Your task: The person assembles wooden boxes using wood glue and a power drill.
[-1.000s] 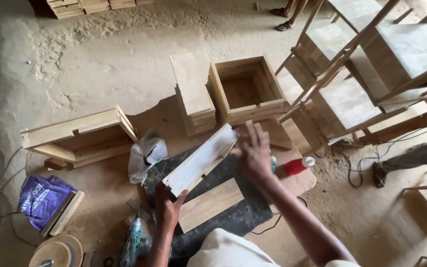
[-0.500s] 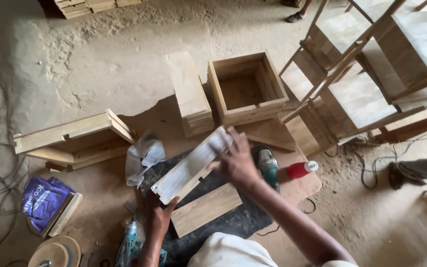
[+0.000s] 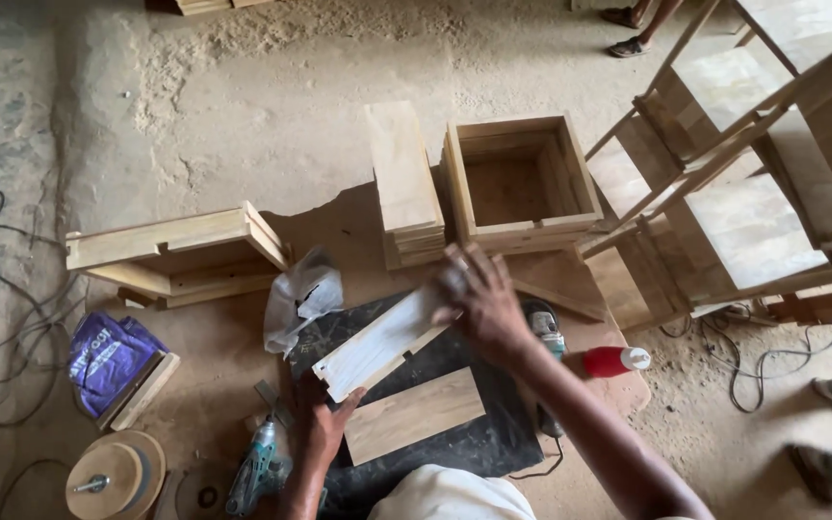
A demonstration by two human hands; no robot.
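Note:
My left hand (image 3: 329,424) grips the near, lower end of a pale whitish board (image 3: 377,345), which is tilted up over a black mat (image 3: 479,451). At the board's far upper end is my right hand (image 3: 483,303), blurred, with its fingers wrapped over that end. Whether it also holds something small against the wood cannot be seen. A second, brown board (image 3: 414,414) lies flat on the mat just below the tilted one.
An open wooden box (image 3: 522,183) and a stack of boards (image 3: 403,183) stand beyond. Also around: a wooden frame (image 3: 175,252), a plastic bag (image 3: 302,297), a teal power tool (image 3: 254,469), a red bottle (image 3: 616,361), wooden furniture frames (image 3: 743,193), and other people's feet (image 3: 633,19).
My right hand has moved back and forth over the board's upper end, down towards me and then a little up. My left hand keeps its hold on the lower end.

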